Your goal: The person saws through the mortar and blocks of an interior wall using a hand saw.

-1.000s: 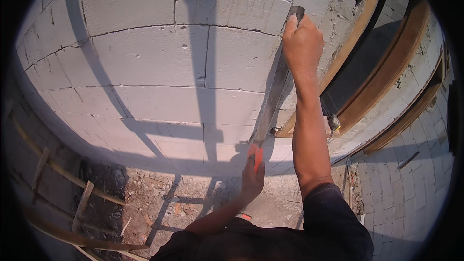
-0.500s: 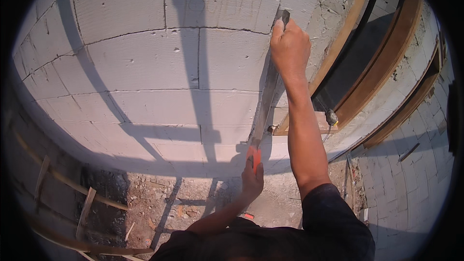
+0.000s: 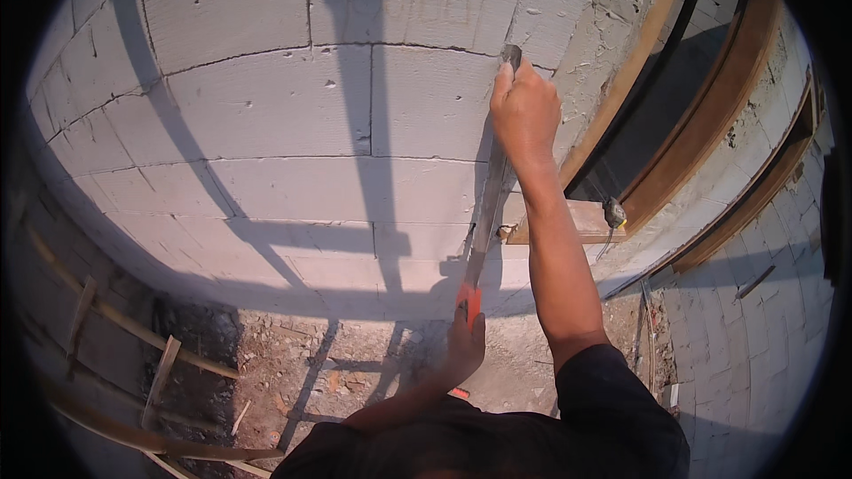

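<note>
A long grey hand saw [image 3: 491, 191] with an orange handle [image 3: 469, 300] lies flat against a wall of pale grey blocks [image 3: 284, 124]. My right hand [image 3: 524, 111] grips the blade's far tip, high on the wall near the block corner. My left hand [image 3: 463, 341] holds the orange handle lower down, just above the ground line. The blade runs almost vertically between the two hands, close to the edge of the wall beside a wooden frame.
A wooden door or window frame [image 3: 652, 186] opens to the right, with a small plumb weight [image 3: 612, 213] hanging on it. Rubble-strewn dirt ground [image 3: 355, 364] lies below. A wooden ladder [image 3: 142, 364] lies at lower left. More block wall [image 3: 754, 337] is at right.
Both hands and the saw have slid down the wall; my right hand on the blade tip is lower and a little further left than a second ago.
</note>
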The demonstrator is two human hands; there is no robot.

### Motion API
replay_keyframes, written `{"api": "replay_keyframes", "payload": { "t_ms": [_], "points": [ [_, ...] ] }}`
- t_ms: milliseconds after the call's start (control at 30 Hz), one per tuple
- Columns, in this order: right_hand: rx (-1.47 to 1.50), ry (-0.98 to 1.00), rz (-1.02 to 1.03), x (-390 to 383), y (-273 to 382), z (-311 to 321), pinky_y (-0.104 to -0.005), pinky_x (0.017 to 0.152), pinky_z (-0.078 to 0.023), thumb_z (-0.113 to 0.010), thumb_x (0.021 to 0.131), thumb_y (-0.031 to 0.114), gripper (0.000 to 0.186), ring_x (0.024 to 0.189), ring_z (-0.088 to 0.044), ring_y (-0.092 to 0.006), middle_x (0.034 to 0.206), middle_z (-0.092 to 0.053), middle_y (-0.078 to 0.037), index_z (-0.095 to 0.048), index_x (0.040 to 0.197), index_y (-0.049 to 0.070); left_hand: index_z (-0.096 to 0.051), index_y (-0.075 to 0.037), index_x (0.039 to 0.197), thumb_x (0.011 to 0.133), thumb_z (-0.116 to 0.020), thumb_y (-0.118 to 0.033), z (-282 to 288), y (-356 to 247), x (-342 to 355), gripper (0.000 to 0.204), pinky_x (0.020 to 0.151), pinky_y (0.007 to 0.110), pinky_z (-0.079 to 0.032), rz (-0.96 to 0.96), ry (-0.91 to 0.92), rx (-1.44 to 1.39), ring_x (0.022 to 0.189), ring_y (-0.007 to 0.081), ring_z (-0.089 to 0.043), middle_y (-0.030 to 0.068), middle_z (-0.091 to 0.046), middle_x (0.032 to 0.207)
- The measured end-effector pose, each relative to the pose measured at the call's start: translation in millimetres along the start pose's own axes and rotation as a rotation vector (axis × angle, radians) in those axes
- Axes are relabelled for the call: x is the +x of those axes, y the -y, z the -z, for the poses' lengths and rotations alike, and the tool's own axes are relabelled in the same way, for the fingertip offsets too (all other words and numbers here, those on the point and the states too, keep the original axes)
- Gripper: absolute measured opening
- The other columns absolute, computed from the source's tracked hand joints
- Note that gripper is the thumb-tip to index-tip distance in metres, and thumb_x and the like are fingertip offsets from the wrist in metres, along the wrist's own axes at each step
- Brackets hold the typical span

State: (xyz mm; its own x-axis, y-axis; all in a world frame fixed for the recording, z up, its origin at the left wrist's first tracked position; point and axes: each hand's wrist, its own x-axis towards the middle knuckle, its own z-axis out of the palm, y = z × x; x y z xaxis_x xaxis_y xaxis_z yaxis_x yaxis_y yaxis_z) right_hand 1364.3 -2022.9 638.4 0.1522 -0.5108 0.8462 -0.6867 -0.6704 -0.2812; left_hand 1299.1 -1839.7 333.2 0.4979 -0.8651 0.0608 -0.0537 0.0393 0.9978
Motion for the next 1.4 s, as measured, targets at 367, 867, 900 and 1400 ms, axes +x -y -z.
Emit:
{"api": "replay_keyframes", "payload": {
  "t_ms": [367,867,900,1400],
  "points": [
    [0.023,-0.099,0.070,48,16,32,-0.0549,0.071,-0.052,-0.053,0.094,0.023,0.028,0.077,-0.066,-0.0463,0.077,-0.066,-0.026,-0.063,0.087,-0.002,-0.037,0.003,0.141,0.100,-0.050,-0.024,-4,-17,19,0.051,0.085,0.047,-0.049,-0.129,-0.051,-0.011,0.103,0.0449,-0.062,0.0303,-0.061,0.112],
    [0.057,0.052,-0.139,-13,19,13,-0.0543,0.071,-0.052,-0.053,0.096,0.026,0.026,0.081,-0.067,-0.0446,0.082,-0.068,-0.023,-0.063,0.095,0.001,-0.051,0.002,0.113,0.097,-0.056,-0.032,51,29,-3,0.038,0.069,0.045,-0.048,0.079,0.075,0.233,0.077,0.0363,-0.065,0.0225,-0.065,0.086],
    [0.038,0.042,-0.119,-13,15,18,-0.0541,0.071,-0.052,-0.053,0.095,0.026,0.026,0.081,-0.067,-0.0443,0.082,-0.068,-0.022,-0.063,0.096,0.002,-0.051,0.002,0.113,0.097,-0.056,-0.032,41,26,-6,0.038,0.069,0.045,-0.048,0.097,0.072,0.228,0.077,0.0363,-0.065,0.0225,-0.065,0.086],
    [0.197,0.560,-0.141,-339,-79,215,-0.0463,0.099,-0.044,-0.084,0.068,0.035,0.080,0.121,-0.050,-0.0381,0.131,-0.050,-0.021,-0.049,0.132,0.001,-0.061,0.002,0.122,0.094,-0.066,-0.027,-12,2,-43,0.040,0.080,0.029,-0.050,0.301,0.918,-0.463,0.091,0.0125,-0.063,0.0058,-0.069,0.100]
  ]
}}
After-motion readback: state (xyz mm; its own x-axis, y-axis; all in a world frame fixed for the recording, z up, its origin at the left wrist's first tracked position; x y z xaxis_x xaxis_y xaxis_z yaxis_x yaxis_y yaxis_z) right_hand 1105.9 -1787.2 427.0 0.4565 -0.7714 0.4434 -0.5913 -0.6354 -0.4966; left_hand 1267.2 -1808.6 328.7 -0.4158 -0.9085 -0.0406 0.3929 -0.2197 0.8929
